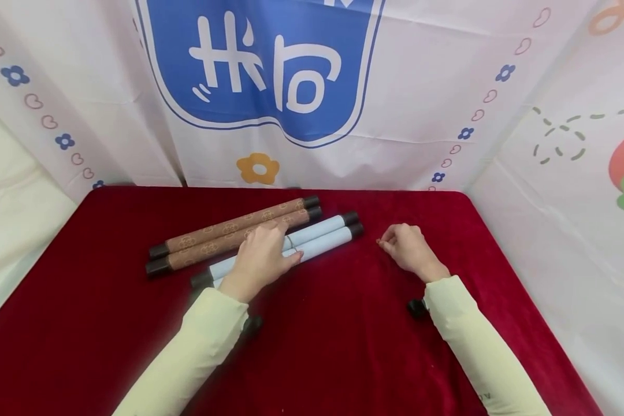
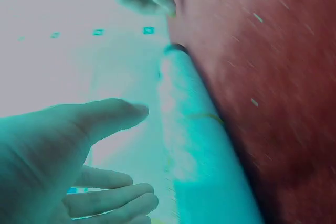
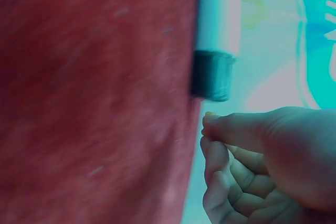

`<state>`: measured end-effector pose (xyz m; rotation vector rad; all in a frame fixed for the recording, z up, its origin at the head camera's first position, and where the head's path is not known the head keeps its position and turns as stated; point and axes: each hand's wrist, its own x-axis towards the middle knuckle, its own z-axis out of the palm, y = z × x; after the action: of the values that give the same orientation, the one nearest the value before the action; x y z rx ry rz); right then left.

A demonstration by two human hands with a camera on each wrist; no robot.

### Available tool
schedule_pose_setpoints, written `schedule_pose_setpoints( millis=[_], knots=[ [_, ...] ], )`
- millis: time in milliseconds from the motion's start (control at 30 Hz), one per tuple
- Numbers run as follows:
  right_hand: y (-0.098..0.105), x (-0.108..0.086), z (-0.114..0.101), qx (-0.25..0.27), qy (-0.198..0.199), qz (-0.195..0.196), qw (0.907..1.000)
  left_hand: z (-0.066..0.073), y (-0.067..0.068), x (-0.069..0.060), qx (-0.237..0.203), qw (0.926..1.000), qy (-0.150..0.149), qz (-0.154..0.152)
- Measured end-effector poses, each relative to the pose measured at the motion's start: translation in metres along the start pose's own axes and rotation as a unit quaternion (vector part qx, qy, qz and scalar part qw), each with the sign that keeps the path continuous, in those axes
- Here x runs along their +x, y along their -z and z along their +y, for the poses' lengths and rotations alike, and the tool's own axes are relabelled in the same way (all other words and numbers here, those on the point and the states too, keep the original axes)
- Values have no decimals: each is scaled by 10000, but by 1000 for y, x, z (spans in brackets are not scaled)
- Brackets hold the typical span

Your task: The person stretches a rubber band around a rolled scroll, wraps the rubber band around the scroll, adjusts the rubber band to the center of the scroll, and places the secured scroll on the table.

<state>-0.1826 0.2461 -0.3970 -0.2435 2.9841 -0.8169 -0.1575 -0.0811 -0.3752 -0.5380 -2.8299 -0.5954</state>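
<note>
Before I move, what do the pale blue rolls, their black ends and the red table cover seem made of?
Pale blue rolls: possibly paper or vinyl, matte, from their smooth, even surface. Black ends: probably plastic, satiny, given faint highlights. Red table cover: likely velvet, soft-napped, by its patchy sheen.

Long sleeves, pale yellow-green: left sleeve (image 1: 187,352), right sleeve (image 1: 478,341). Plain fabric, some creasing, both ending at the wrist. Dark marking (image 1: 485,397) low on the right one, too small to read. Compact black unit (image 1: 417,307) at right wrist; blurry dark piece (image 1: 252,325) at left wrist. Left hand (image 1: 260,254), right hand (image 1: 411,248): bare.
</note>
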Motion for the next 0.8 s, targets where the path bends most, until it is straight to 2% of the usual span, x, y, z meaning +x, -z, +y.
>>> schedule_pose_setpoints(
  millis=[67, 133, 300, 400, 500, 733, 800],
  knots=[
    [2, 0, -7, 89, 144, 147, 9997, 5, 2, -1, -231, 9995, -183, 94],
    [3, -2, -18, 253, 234, 202, 9992, 9, 3, -2, -491, 9985, -230, 101],
    [7, -11, -50, 706, 402, 85, 9967, 16, 0, -3, -1313, 9907, -287, -191],
    [8, -17, -65, 915, 691, 9, 9934, 18, -5, -3, -1784, 9810, -618, -448],
    [7, -23, -76, 1083, 1025, -91, 9888, 20, -10, -4, -2181, 9696, -949, -579],
    [2, -36, -90, 1353, 1517, -256, 9788, 25, -15, -3, -3090, 9423, -1124, -634],
    [0, -37, -91, 1369, 1591, -288, 9773, 27, -17, -2, -3133, 9397, -1211, -637]
  ],
)
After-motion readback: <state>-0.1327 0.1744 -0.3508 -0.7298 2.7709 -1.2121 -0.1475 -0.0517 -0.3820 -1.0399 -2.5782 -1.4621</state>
